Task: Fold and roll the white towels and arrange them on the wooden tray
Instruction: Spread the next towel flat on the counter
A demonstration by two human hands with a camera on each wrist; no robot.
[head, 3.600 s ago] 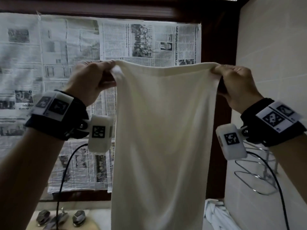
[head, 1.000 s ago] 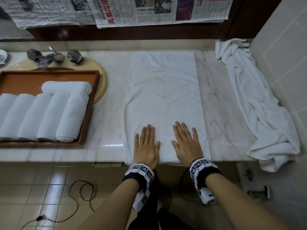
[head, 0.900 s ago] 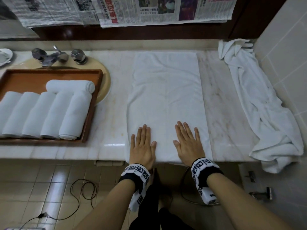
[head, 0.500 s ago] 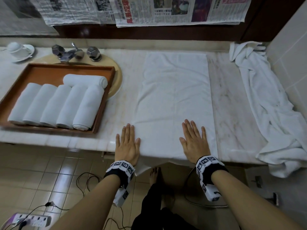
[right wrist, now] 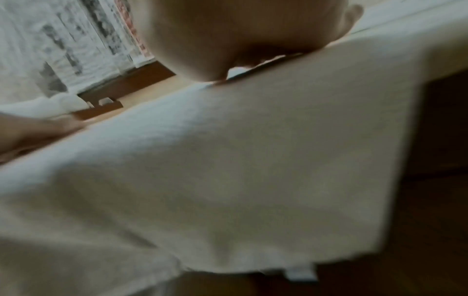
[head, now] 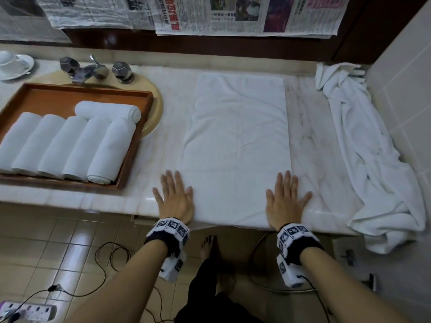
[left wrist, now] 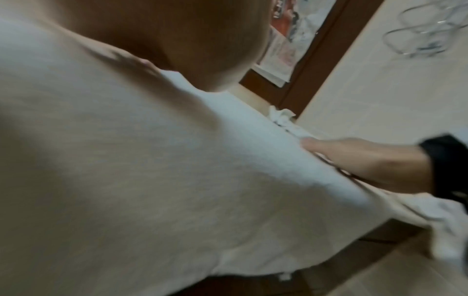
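Note:
A white towel (head: 235, 145) lies folded flat and lengthwise on the marble counter, its near end hanging over the front edge (left wrist: 228, 200) (right wrist: 228, 180). My left hand (head: 173, 197) presses flat with spread fingers at the towel's near left edge, partly on the counter. My right hand (head: 286, 199) presses flat on its near right corner. The wooden tray (head: 137, 145) sits at the left over the sink, holding several rolled white towels (head: 70, 145), one of them laid crosswise behind the row.
A crumpled white towel (head: 363, 159) runs along the right wall and droops over the counter edge. Taps (head: 93, 69) and a cup on a saucer (head: 14, 64) stand at the back left. Cables and a power strip (head: 28, 311) lie on the tiled floor.
The towel went from held up by its top corners to lying flat on the counter. In the last second both flat hands slid apart from its middle out to its near edges.

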